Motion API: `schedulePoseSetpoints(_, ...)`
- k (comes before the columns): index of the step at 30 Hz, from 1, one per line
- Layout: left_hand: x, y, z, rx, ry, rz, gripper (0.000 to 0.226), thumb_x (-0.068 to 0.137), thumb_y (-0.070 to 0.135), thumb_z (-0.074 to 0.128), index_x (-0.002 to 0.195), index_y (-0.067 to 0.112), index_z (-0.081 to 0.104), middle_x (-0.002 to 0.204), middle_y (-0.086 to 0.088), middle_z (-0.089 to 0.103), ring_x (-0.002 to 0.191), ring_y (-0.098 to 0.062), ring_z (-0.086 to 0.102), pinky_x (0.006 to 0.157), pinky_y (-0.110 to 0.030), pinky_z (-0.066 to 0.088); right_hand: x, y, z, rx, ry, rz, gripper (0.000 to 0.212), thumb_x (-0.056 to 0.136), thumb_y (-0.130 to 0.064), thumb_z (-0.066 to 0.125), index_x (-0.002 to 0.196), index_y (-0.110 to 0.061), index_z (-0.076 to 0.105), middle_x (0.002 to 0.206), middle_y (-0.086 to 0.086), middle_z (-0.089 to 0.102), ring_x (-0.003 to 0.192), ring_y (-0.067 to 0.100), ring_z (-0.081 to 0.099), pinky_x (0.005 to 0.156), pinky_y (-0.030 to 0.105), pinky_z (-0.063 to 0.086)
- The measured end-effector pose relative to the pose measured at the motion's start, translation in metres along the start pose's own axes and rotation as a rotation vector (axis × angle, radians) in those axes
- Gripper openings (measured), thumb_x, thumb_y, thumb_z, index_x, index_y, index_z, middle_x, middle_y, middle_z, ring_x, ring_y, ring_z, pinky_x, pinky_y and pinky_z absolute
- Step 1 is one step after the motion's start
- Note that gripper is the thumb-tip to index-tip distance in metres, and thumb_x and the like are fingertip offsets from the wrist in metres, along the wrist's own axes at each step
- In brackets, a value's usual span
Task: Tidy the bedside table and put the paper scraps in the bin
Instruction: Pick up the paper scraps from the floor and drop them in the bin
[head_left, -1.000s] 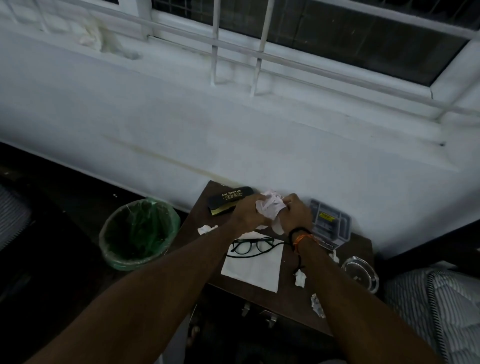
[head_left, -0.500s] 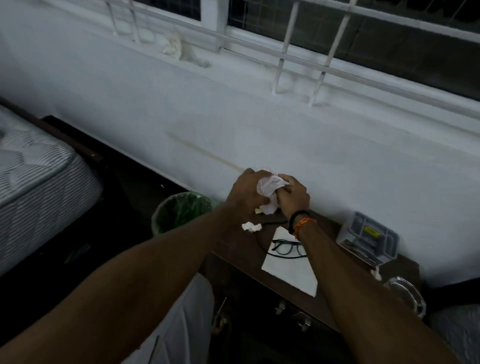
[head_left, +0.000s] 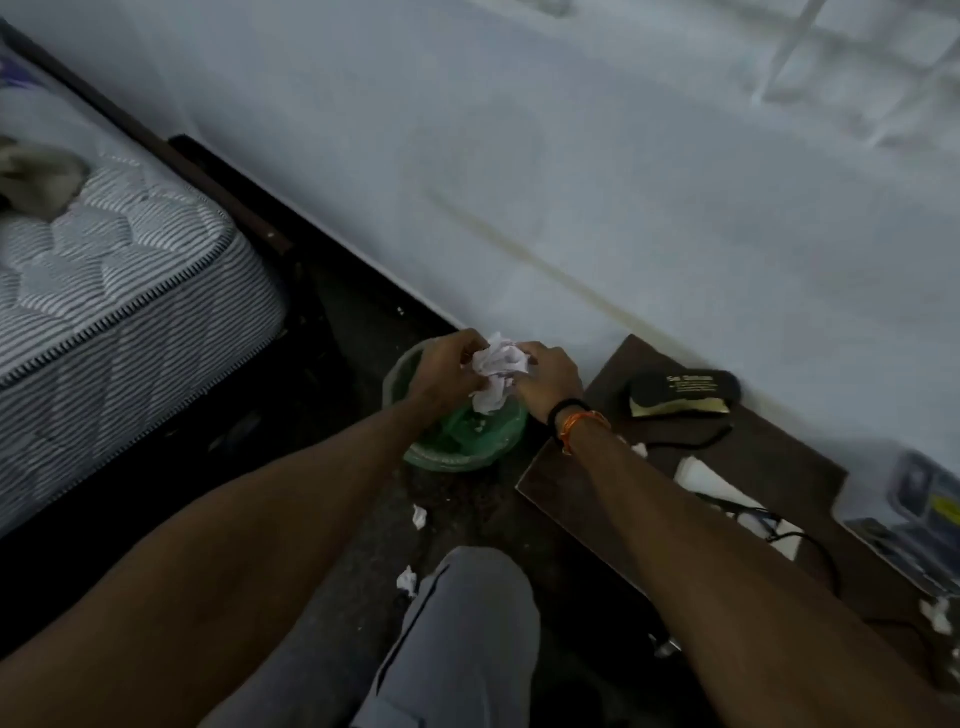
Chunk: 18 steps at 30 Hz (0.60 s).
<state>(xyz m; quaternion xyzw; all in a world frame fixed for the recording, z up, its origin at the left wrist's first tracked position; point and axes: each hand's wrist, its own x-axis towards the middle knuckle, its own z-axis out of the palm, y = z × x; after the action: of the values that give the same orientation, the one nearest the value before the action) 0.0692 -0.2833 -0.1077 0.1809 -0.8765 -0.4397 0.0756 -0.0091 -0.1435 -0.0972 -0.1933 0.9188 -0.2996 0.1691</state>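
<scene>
Now the left hand and right hand both pinch the paper wad above the bin; loose pieces may fall beside it onto the floor.

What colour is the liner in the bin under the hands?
Green; the bin liner shows below the crumpled paper in the head view.
</scene>
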Motion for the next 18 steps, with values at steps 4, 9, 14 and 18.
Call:
schedulePoseSetpoints(4,0.006,-0.04,0.016,0.052,0.029,-0.029,0.036,0.061,0.009,0.082,0.093,-0.002,0.072,0.087,-0.02,0.072,0.079,-0.027,0.066,0.059,-0.025,0.038,0.015,-0.004,0.035,-0.052,-0.119,-0.011,0.029,0.085,-0.01,0.059,0.112,-0.006,0.069,0.111,0.02,0.068,0.101,0.037,0.063,0.081,0.034,0.052)
schedulePoseSetpoints(9,0.013,-0.077,0.037,0.095,-0.023,-0.105,0.042,0.072,0.013,0.081,0.11,-0.001,0.069,0.102,-0.024,0.069,0.095,-0.035,0.065,0.07,-0.026,0.041,0.03,0.0,0.071,-0.092,-0.235,0.064,0.019,0.088,-0.014,0.057,0.094,-0.001,0.07,0.101,0.021,0.069,0.091,0.035,0.063,0.071,0.03,0.045)
schedulePoseSetpoints(14,0.021,-0.087,0.042,0.163,-0.123,-0.103,0.045,0.079,0.012,0.073,0.12,-0.001,0.06,0.114,-0.022,0.062,0.106,-0.036,0.059,0.086,-0.041,0.051,0.044,0.013,0.089,-0.042,-0.265,0.183,0.015,0.084,-0.014,0.059,0.093,-0.006,0.067,0.103,0.017,0.068,0.089,0.031,0.062,0.063,0.023,0.04)
schedulePoseSetpoints(18,0.022,-0.087,0.041,0.188,-0.15,-0.116,0.055,0.078,0.004,0.067,0.13,-0.002,0.05,0.127,-0.021,0.057,0.12,-0.036,0.053,0.095,-0.04,0.043,0.042,0.018,0.085,-0.021,-0.221,0.256,0.056,0.089,-0.018,0.056,0.142,-0.006,0.043,0.145,0.016,0.046,0.133,0.034,0.045,0.106,0.038,0.041)
